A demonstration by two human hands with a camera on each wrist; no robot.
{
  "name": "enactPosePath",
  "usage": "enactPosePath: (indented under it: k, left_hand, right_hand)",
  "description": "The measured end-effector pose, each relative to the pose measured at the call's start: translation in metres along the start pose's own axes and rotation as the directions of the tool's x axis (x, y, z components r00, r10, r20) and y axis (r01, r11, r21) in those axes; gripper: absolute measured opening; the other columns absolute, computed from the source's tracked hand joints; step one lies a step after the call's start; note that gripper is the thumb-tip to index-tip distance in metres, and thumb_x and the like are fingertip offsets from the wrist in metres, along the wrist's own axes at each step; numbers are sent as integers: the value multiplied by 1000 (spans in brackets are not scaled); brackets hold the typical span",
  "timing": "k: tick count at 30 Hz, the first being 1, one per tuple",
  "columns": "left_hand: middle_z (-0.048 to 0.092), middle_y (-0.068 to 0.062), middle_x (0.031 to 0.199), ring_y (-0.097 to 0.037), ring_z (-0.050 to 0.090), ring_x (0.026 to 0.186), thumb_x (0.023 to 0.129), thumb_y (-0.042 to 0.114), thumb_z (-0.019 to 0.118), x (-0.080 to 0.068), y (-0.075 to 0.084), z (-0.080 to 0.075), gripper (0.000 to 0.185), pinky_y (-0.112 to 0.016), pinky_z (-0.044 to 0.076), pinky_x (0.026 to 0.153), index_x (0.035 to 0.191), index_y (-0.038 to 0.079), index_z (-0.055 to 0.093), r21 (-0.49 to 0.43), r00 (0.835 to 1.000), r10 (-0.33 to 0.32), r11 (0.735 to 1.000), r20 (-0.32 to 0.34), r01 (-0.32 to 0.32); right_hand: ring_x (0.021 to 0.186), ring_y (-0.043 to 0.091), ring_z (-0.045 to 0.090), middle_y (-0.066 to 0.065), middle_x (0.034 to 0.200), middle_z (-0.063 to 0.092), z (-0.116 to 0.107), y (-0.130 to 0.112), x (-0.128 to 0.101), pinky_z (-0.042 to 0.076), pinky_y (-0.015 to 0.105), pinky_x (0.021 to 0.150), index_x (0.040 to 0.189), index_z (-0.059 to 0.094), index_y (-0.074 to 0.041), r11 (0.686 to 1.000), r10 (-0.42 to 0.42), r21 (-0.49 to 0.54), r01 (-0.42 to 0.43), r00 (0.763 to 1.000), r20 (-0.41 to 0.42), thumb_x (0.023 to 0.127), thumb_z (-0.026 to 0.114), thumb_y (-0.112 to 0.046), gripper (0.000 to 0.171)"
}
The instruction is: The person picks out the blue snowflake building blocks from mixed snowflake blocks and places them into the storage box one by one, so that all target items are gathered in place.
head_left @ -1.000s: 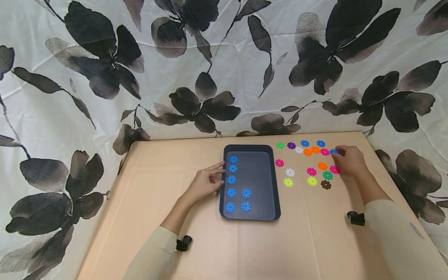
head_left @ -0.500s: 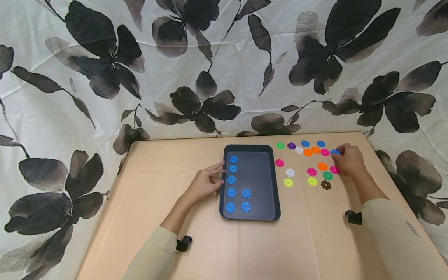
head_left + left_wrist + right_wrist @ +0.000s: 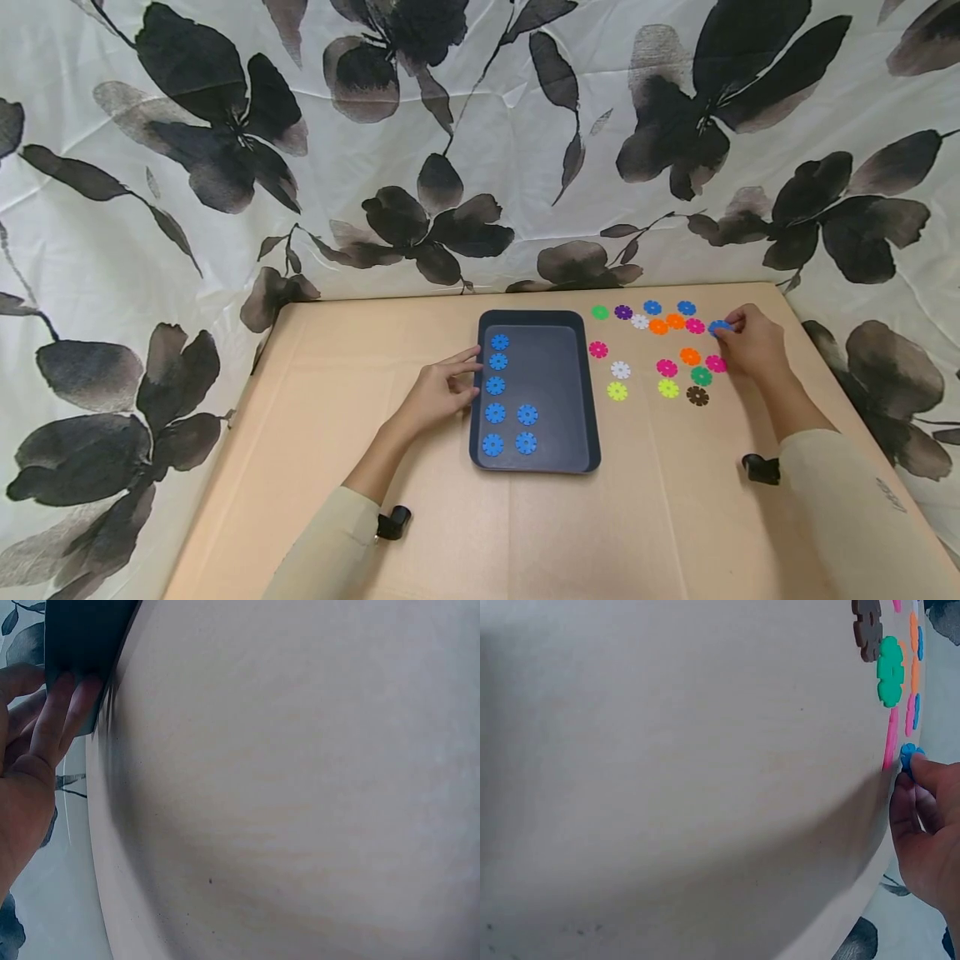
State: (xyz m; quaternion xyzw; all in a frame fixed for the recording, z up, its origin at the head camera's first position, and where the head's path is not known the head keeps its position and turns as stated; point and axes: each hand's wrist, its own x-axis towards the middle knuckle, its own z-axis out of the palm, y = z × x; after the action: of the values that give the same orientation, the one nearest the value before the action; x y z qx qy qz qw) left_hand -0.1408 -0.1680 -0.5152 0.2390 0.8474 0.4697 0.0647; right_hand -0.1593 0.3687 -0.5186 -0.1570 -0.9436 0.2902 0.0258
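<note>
the right hand (image 3: pixel 752 343) pinches a blue disc (image 3: pixel 718 327) well to the right of the tray (image 3: pixel 592 392); the left hand (image 3: pixel 438 392), fingers loosely spread, touches the tray's left rim.

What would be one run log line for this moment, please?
left hand: rests against tray left rim | right hand: pinches blue disc | tray: seven blue discs inside | table: mixed colour discs right of tray

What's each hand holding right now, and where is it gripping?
Right hand pinches a blue disc by its edge. Left hand holds nothing; its fingers rest against the tray rim.
</note>
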Motion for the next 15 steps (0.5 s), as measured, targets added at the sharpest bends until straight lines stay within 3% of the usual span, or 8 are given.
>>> enactPosePath:
  k: [9, 15]
  left_hand:
    - [51, -9, 158, -8, 72, 75, 88, -3, 75, 2, -1, 1, 43, -20, 58, 65, 130, -2, 69, 5, 1000, 13, 1000, -8, -13]
    - [51, -9, 158, -8, 72, 74, 88, -3, 75, 3, -1, 1, 42, -21, 58, 63, 130, -2, 69, 0, 1000, 2, 1000, -7, -2]
  right_hand:
    - [105, 45, 52, 28, 111, 57, -3, -3, -4, 50, 38, 79, 121, 50, 6, 998, -44, 40, 45, 998, -34, 106, 57, -21, 32]
    - [108, 43, 59, 25, 110, 62, -2, -14, -15, 43, 12, 67, 120, 54, 4, 989, -105, 96, 112, 992, -74, 105, 60, -24, 32]
